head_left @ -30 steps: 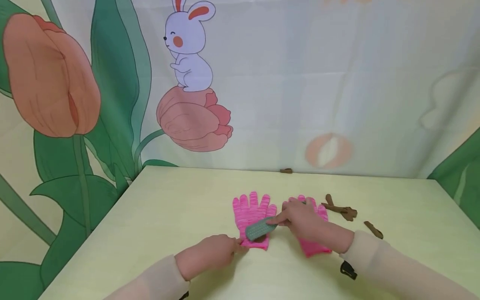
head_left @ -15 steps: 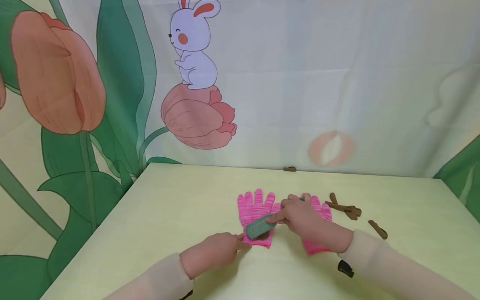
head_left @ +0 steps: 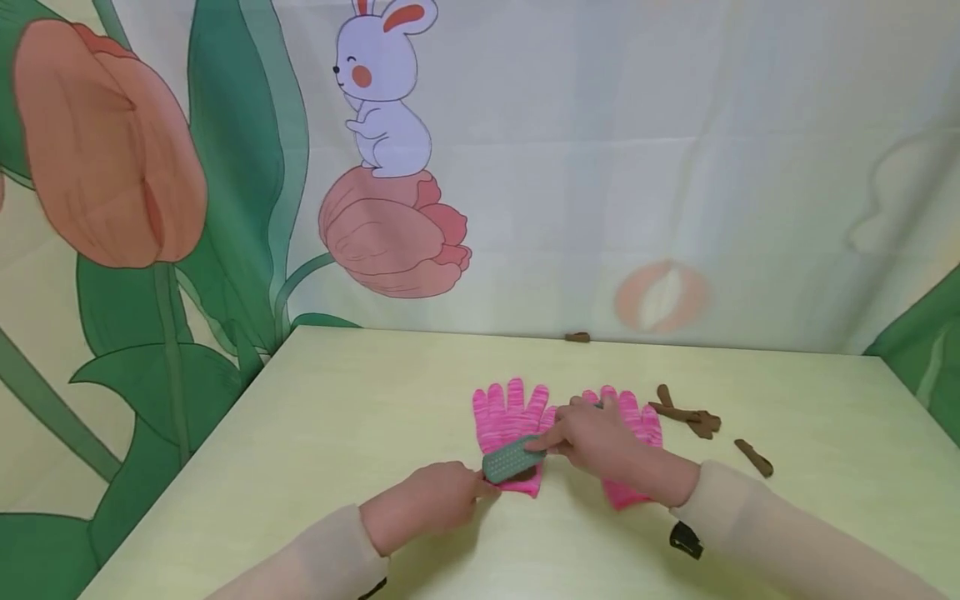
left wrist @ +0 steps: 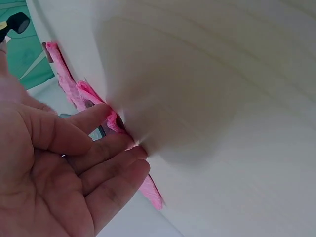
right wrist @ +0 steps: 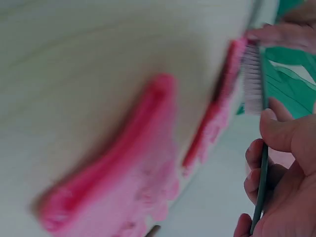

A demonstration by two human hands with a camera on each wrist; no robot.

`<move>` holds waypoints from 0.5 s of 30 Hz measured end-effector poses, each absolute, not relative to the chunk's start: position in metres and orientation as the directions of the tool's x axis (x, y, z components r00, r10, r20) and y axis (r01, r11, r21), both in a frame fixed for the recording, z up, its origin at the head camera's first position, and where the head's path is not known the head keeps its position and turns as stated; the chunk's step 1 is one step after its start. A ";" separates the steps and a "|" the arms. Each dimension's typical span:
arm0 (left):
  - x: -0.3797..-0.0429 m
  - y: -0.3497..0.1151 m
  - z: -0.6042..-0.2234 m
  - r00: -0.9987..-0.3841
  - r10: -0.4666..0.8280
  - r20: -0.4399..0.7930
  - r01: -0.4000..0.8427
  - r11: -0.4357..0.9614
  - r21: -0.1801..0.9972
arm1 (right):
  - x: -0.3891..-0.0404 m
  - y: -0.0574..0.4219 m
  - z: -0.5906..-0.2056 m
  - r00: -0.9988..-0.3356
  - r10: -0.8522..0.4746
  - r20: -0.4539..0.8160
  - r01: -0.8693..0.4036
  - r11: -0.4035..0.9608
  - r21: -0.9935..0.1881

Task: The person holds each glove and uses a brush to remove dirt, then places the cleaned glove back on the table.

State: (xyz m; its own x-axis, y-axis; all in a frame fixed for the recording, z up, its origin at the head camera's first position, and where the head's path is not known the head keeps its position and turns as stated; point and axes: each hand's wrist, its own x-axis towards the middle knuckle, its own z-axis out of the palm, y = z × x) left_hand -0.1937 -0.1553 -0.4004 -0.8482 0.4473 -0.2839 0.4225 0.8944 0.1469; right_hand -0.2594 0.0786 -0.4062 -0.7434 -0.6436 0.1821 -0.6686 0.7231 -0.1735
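Observation:
Two pink knitted gloves lie flat on the table, fingers pointing away. On the left glove (head_left: pixel 510 421), near its cuff, a dark brown patch (head_left: pixel 525 475) shows beside a green scrubbing brush (head_left: pixel 512 460). My right hand (head_left: pixel 600 437) grips the brush by its handle, with the index finger along its back. In the right wrist view the pale bristles (right wrist: pixel 253 81) face the glove. My left hand (head_left: pixel 431 500) presses the left glove's cuff edge with nearly straight fingertips, seen close in the left wrist view. The right glove (head_left: pixel 633 475) lies partly hidden under my right hand and forearm.
Several brown strips (head_left: pixel 686 417) lie right of the gloves, with one brown strip (head_left: pixel 753 458) apart from them. Another brown piece (head_left: pixel 577 337) sits at the table's back edge. A printed curtain (head_left: pixel 525 167) hangs behind the pale yellow table (head_left: pixel 360 400).
The brush has slid a little to the left across the glove's cuff, in my right hand. My left hand stays at the cuff edge. The head view has shifted slightly.

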 end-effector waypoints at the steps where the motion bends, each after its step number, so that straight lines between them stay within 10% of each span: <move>1: -0.194 -0.155 -0.401 -0.848 0.445 -0.289 0.417 0.896 0.154 | -0.258 0.080 -0.410 -0.747 -0.640 0.179 -0.664 0.727 -0.172; 15: -0.194 -0.153 -0.406 -0.855 0.428 -0.293 0.398 0.903 0.160 | -0.255 0.101 -0.393 -0.775 -0.600 0.201 -0.632 0.748 -0.205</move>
